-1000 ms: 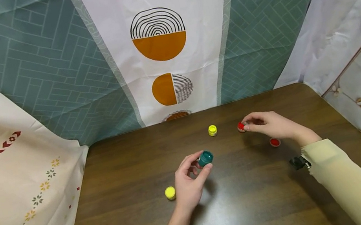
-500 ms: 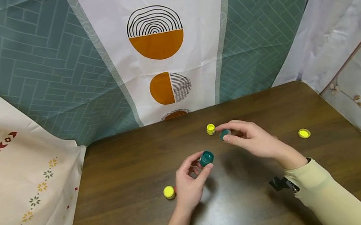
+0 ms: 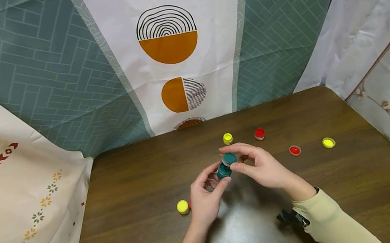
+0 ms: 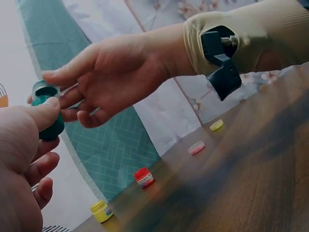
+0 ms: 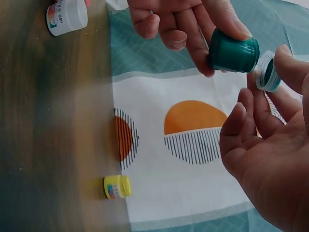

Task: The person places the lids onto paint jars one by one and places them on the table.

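My left hand (image 3: 206, 201) holds a small dark green paint jar (image 5: 232, 52) between thumb and fingers, above the table. Its mouth is tilted toward the right hand. With thumb and fingertips my right hand (image 3: 266, 167) pinches a round lid (image 5: 268, 72), clear-rimmed with green inside. In the head view the lid overlaps the jar's top; the right wrist view has it right at the mouth, at an angle. Beyond the hands stand a yellow paint jar (image 3: 227, 139) and a red paint jar (image 3: 259, 134), both with their paint showing.
On the brown table (image 3: 132, 183), a red lid (image 3: 295, 150) and a yellow lid (image 3: 328, 142) lie at the right. A yellow-topped jar (image 3: 183, 207) stands left of the left hand, which mostly hides something red beside it. Patterned cloths (image 3: 67, 74) hang behind the table.
My right hand has moved left from the red jar, carrying the green lid to the mouth of the green jar. The left hand has stayed nearly still, holding the jar.
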A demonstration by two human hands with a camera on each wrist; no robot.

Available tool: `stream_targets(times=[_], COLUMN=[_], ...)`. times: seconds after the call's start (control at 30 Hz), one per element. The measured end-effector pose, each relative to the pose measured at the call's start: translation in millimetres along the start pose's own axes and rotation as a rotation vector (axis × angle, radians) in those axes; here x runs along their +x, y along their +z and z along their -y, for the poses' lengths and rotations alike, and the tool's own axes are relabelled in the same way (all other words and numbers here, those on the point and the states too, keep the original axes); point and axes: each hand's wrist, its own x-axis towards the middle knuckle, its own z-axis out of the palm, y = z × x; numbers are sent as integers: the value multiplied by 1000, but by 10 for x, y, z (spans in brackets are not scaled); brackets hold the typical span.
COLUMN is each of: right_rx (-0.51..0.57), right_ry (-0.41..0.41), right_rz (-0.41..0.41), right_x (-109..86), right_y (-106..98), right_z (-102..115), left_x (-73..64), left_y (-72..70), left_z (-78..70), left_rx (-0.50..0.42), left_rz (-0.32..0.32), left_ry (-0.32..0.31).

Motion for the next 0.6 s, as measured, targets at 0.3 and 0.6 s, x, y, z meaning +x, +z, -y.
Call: stream_targets(times=[0.3,0.6], right_rx=[-50,-150], right_ry=[-81,-92], right_rz=[11,81], right_x=[-5,-39], right_y=[16,-20], right_z=[-46,-10], left_x=[9,17], left_y=[-8,-23], left_z=[3,2], left_rx=[7,6], left_rz=[-1,10], left_ry=[12,16])
